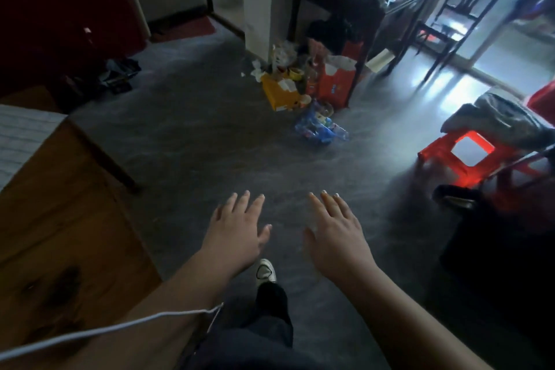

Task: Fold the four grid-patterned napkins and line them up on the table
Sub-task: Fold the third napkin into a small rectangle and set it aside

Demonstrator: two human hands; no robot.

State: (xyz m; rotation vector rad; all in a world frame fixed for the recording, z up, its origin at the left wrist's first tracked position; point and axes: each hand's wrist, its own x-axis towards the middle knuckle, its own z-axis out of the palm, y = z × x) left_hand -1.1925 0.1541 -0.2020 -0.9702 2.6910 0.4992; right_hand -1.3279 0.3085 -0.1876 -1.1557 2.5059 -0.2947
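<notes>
A dim room seen from head height, looking down. Both hands are stretched out in front, palms down, fingers straight and slightly spread, holding nothing. The left hand and right hand hover side by side above a grey floor, not above any work surface. A white shoe shows just beneath them.

A wooden table fills the near left. On its far left part lies a pale cloth with faint grid lines, probably one of the napkins. It lies flat and is cut off by the picture edge, so its long axis cannot be told, and no other napkin can be seen. It lies to the left of both hands and farther away, well apart from them; the left hand is the nearer one. Reaching it would likely need a turn leftward.

A white cable crosses the left forearm. Bags and packets sit far off on the floor; a red stool stands to the right
</notes>
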